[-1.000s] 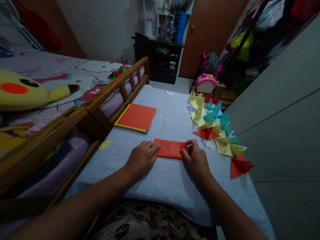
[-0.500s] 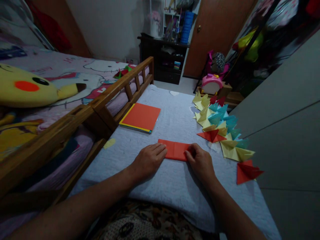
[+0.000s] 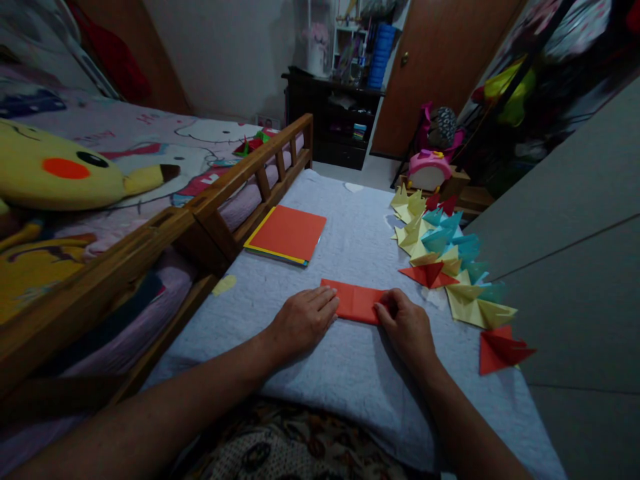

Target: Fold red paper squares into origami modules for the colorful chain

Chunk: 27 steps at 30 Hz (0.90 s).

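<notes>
Head view: two bare hands are at a folded piece of red paper (image 3: 356, 303). The red paper lies on a pale blue-grey cloth (image 3: 357, 247), right in front of the person. It is a long, flat shape, wider than it is tall, with a line down its middle.

The left hand (image 3: 304, 323) rests on the left end of the paper. Its fingers are spread out flat over the top and are not clenched. The right hand (image 3: 410, 328) is at the other end. Its thumb touches the paper, and its other fingers curl close by. I cannot tell if they pinch the edge.

Past the left hand is a stack of paper (image 3: 293, 233). The top sheet is orange-red, and some yellow peeks out along one side. The stack is near the red paper but does not touch it.

Over on the right, pointy folded shapes sit close together in rows. There are yellow shapes (image 3: 411, 235), blue shapes (image 3: 443, 235) and a few red ones. One red shape (image 3: 503, 350) sits at the near end, by the edge of the cloth.

A wooden rail (image 3: 220, 200) runs along the left side. Behind it, a big yellow stuffed toy (image 3: 55, 177) lies on a bed.
</notes>
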Each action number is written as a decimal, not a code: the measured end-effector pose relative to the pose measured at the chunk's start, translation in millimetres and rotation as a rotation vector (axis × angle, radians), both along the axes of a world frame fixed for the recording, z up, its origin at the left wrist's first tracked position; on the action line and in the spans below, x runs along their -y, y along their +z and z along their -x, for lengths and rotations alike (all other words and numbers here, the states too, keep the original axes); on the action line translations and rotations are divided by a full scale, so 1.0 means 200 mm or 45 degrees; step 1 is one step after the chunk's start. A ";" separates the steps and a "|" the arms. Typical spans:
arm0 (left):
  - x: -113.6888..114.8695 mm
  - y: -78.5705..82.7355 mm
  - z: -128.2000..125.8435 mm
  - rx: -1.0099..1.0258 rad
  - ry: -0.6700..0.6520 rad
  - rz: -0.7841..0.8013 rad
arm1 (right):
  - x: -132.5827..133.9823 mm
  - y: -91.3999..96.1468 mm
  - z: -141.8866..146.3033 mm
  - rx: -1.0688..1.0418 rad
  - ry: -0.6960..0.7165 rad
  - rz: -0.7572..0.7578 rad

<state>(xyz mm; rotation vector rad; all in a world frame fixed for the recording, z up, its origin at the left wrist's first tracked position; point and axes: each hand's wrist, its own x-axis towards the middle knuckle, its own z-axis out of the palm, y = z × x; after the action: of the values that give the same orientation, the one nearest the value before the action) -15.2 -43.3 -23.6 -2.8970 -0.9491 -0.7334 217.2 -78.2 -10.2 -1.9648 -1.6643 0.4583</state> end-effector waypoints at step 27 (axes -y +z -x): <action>0.01 -0.03 0.00 -0.065 0.080 -0.050 | 0.02 0.02 0.01 -0.199 0.060 -0.018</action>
<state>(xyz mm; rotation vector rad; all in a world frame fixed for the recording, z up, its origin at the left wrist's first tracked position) -14.8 -44.6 -29.7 -2.8233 -1.0036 -0.6632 215.8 -83.1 -6.8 -1.8337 -1.6134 0.5999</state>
